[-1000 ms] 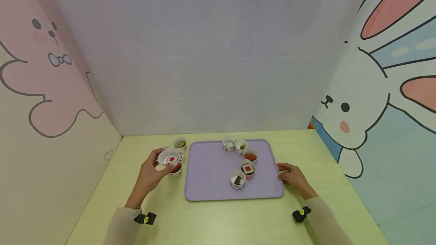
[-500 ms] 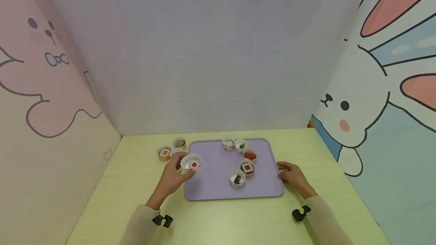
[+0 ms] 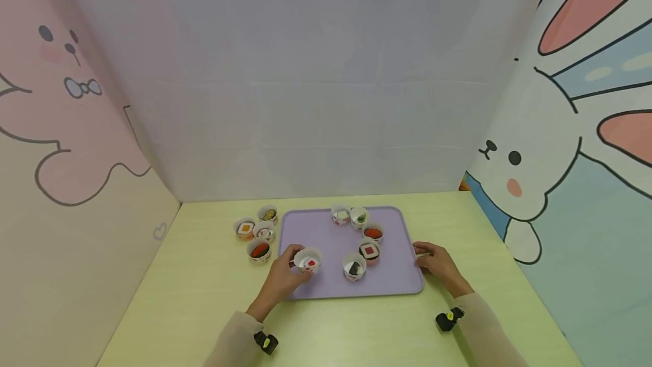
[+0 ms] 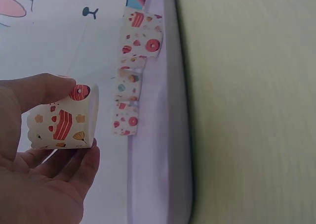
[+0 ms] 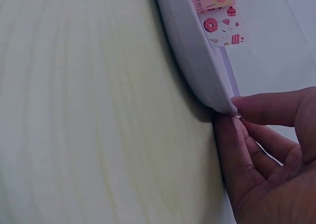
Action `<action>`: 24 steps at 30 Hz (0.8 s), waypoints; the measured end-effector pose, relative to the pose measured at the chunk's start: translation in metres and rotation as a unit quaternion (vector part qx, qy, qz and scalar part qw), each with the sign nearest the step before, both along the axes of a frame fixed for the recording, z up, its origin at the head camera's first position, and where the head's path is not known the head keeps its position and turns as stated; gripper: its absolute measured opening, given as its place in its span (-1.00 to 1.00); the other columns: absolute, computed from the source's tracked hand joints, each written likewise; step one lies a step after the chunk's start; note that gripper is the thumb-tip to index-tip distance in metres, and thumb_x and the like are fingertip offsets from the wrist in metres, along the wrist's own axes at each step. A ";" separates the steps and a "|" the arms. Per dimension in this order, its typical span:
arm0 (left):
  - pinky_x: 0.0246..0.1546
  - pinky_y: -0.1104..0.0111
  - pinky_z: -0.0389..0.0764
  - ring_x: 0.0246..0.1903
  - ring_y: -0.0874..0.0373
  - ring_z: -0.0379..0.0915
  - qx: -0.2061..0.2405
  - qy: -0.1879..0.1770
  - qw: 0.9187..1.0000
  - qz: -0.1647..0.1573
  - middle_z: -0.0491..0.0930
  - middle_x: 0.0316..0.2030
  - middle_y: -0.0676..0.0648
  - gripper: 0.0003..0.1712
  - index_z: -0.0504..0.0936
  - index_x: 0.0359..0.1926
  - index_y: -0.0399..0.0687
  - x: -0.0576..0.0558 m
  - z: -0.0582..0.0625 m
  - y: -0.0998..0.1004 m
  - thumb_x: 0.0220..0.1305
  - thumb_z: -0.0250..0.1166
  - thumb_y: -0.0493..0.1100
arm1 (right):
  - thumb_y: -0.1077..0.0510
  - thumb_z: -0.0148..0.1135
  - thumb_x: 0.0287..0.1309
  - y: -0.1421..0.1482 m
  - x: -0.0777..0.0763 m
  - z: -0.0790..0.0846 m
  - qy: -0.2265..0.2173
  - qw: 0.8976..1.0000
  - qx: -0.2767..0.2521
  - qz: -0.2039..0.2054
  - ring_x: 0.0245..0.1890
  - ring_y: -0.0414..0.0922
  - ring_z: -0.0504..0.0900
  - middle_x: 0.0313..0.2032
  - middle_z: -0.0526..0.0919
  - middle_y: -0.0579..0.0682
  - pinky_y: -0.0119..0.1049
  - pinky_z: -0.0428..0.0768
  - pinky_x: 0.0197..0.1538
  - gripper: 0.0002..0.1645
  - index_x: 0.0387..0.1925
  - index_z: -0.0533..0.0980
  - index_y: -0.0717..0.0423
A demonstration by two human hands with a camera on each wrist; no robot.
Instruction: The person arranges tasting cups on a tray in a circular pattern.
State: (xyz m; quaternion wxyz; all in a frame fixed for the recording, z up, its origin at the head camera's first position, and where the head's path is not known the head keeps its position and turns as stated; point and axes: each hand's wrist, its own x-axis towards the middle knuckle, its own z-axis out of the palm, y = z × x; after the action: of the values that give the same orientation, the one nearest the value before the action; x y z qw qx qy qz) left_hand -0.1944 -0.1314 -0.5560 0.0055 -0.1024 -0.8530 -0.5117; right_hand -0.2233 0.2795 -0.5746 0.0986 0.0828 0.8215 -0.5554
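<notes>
My left hand (image 3: 282, 281) grips a white paper baking cup (image 3: 308, 260) above the front left part of the lilac tray (image 3: 350, 295). Inside the cup sits a small white piece with a red spot. Cakes and doughnuts are printed on this cup's side (image 4: 63, 127) in the left wrist view, where thumb and fingers hold it from opposite sides. At the tray's right edge, my right hand (image 3: 439, 266) pinches the rim (image 5: 217, 80), thumb on top and fingers below. Closest to the held cup on the tray stands a cup with a black-and-white piece (image 3: 354, 267).
Further cups form a curved row on the tray: one with a pink square (image 3: 369, 251), one orange-red (image 3: 373, 234), one green (image 3: 359, 218) and one pale (image 3: 340, 215). Left of the tray stand several cups, including an orange-red one (image 3: 260, 251) and one with a yellow square (image 3: 245, 229).
My left hand has carried the cup from the group at the left rightward and nearer, to over the tray. The right hand and the tray have stayed put.
</notes>
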 end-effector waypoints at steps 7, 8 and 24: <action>0.09 0.15 0.59 0.00 0.05 0.54 -0.021 -0.007 1.000 -0.007 0.63 -0.03 -0.07 -0.39 0.47 0.09 -0.09 -0.002 -0.018 0.014 -0.02 0.49 -0.22 | 0.38 0.24 0.06 0.000 -0.001 0.000 0.001 1.000 0.007 -0.002 -0.21 -0.17 0.63 0.12 0.51 0.33 -0.31 0.67 -0.20 -0.32 0.28 0.38 0.34; 0.07 0.16 0.60 0.00 0.05 0.54 -0.024 -0.004 1.000 -0.007 0.63 -0.03 -0.09 -0.39 0.47 0.08 -0.10 -0.002 -0.019 0.016 -0.03 0.49 -0.23 | 0.38 0.24 0.06 0.000 -0.001 0.000 0.001 1.000 0.007 -0.003 -0.20 -0.15 0.63 0.12 0.51 0.32 -0.31 0.67 -0.20 -0.31 0.29 0.38 0.34; -0.19 0.34 0.53 -0.18 0.08 0.52 -0.048 0.001 0.999 -0.004 0.65 -0.10 -0.18 -0.33 0.45 0.12 -0.25 -0.007 -0.030 0.040 -0.05 0.50 -0.26 | 0.38 0.24 0.05 0.000 -0.002 -0.002 0.006 1.000 0.003 -0.002 -0.22 -0.18 0.62 0.10 0.52 0.32 -0.35 0.66 -0.22 -0.32 0.28 0.38 0.35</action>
State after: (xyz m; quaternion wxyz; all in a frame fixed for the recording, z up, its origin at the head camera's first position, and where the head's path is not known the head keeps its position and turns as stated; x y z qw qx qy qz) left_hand -0.2013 -0.0915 -0.5865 -0.0006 -0.1064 -0.8760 -0.4704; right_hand -0.2250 0.2797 -0.5765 0.0922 0.0817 0.8234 -0.5540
